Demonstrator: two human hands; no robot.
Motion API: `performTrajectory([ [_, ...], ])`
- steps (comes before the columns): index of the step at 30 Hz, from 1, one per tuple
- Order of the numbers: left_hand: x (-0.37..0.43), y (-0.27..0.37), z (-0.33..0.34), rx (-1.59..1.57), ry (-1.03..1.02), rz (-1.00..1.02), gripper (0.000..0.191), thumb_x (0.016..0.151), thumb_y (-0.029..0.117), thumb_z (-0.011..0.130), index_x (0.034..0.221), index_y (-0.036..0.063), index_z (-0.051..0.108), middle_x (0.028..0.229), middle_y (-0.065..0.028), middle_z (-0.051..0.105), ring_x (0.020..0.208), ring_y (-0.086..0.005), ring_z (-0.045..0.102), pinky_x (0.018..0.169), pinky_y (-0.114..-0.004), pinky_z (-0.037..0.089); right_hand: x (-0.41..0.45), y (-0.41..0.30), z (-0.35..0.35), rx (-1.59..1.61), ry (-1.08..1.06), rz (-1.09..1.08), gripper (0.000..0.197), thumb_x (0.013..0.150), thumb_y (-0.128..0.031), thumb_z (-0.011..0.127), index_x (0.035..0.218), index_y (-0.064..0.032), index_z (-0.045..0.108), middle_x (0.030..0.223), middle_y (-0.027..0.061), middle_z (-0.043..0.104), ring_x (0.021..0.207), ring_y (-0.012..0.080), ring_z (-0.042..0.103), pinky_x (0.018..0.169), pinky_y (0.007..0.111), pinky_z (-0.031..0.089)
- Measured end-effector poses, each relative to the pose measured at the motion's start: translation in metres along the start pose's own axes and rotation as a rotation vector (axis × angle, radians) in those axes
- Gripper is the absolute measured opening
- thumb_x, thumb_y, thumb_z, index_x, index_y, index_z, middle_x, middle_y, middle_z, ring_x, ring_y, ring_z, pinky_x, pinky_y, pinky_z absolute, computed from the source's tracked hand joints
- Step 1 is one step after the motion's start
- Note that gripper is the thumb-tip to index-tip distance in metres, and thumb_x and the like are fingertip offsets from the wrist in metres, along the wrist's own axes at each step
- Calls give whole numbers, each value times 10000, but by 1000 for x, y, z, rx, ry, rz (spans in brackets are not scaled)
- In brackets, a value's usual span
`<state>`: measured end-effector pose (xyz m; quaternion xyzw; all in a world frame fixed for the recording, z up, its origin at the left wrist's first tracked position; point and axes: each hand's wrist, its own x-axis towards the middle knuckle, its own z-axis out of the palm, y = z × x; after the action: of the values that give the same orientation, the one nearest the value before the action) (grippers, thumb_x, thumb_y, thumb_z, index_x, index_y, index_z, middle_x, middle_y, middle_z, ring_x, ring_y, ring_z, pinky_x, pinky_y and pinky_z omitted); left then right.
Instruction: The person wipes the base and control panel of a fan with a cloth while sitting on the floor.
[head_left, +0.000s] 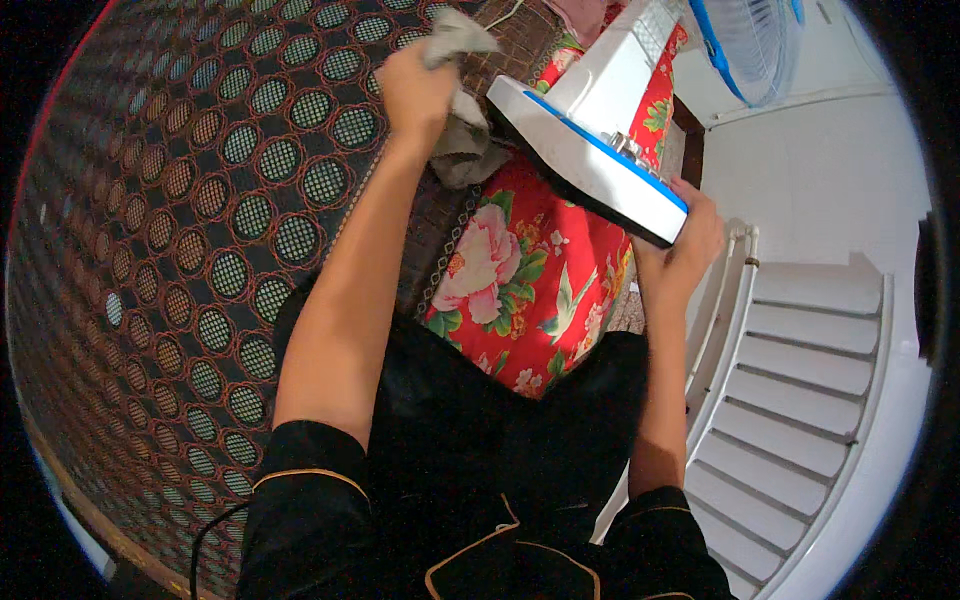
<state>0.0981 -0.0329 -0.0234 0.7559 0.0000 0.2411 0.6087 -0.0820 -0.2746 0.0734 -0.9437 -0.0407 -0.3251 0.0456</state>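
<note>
At the upper middle my left hand (420, 94) is closed on a grey cloth (461, 37), part of which hangs below the fingers against the dark mat. My right hand (686, 244) grips the near right corner of the white base of an electric fan (600, 157), trimmed in blue. The base is tilted, its dark underside edge showing, above a red floral fabric (540, 292). From the base a white column runs up to the round fan head (750, 45), behind a wire guard with a blue rim, partly out of view.
A dark mat with a circle pattern (262, 217) covers the left side. A white radiator (795, 390) with pipes stands along the white wall (817, 180) at the right. A pink cloth (581, 16) lies near the top edge, beside a thin pale cord.
</note>
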Motion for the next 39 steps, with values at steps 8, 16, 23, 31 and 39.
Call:
performTrajectory([
  [8, -52, 0, 21, -209, -275, -68, 304, 900, 262, 570, 1032, 19, 697, 741, -216, 655, 678, -320, 657, 655, -418, 486, 3, -11, 7, -34, 41, 7, 514, 630, -151, 743, 1109, -53, 584, 1082, 105, 622, 996, 329, 551, 892, 418, 365],
  [16, -94, 118, -37, -290, -387, -124, 254, 926, 132, 582, 1093, -44, 659, 705, -54, 631, 702, -78, 540, 646, -312, 452, 8, 5, 6, -10, 50, 19, 504, 611, -111, 725, 1091, -54, 583, 1068, 114, 615, 979, 336, 548, 869, 415, 375],
  [23, -57, 67, -11, -118, -424, -115, 287, 918, 94, 536, 1155, -41, 627, 870, -153, 674, 772, -143, 599, 719, -314, 484, 6, -14, 6, -28, 39, 78, 587, 560, -94, 736, 1121, -70, 567, 1071, 113, 596, 1011, 338, 539, 887, 421, 362],
  [31, -58, 61, -1, -434, -398, -260, 345, 921, 222, 558, 1137, -36, 632, 907, -126, 705, 866, -206, 624, 828, -343, 472, -7, -15, 6, -54, 0, 97, 613, 577, -56, 688, 1174, -79, 551, 1167, 115, 585, 1090, 331, 517, 967, 424, 326],
  [39, -95, 122, -32, -424, -439, 35, 424, 918, 114, 533, 1298, -75, 521, 1185, -234, 623, 1083, -267, 599, 973, -350, 426, -5, -13, 3, -43, -44, 169, 633, 590, -58, 721, 1197, -73, 543, 1161, 138, 565, 1105, 345, 505, 978, 439, 320],
])
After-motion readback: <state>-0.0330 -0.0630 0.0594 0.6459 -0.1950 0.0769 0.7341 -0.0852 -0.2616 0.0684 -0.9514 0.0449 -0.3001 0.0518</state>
